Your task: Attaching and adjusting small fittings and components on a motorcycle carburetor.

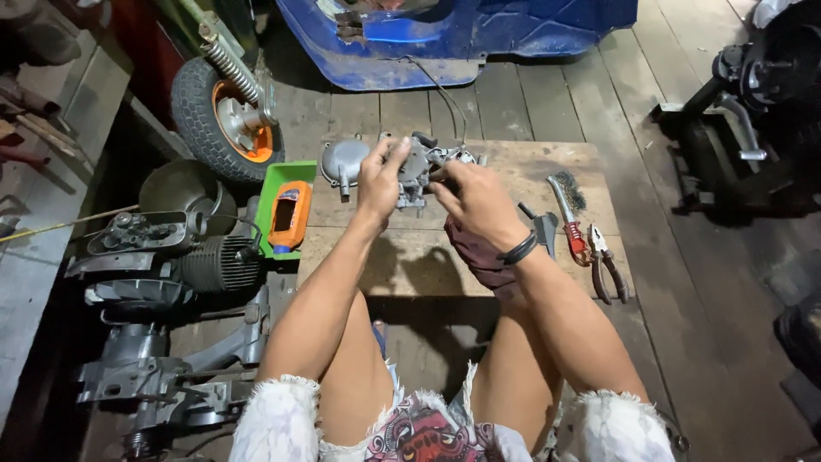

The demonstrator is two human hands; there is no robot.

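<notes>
Together two hands (428,184) on one carburetor (416,167), one pliers (609,265), one brush (566,201)

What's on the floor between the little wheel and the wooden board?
In the head view, a green tray sits between wheel and wooden board, holding an orange bottle.

Both forearms extended forward; left hand (379,180), right hand (475,201) raised, fingers curled, gripping.
</notes>
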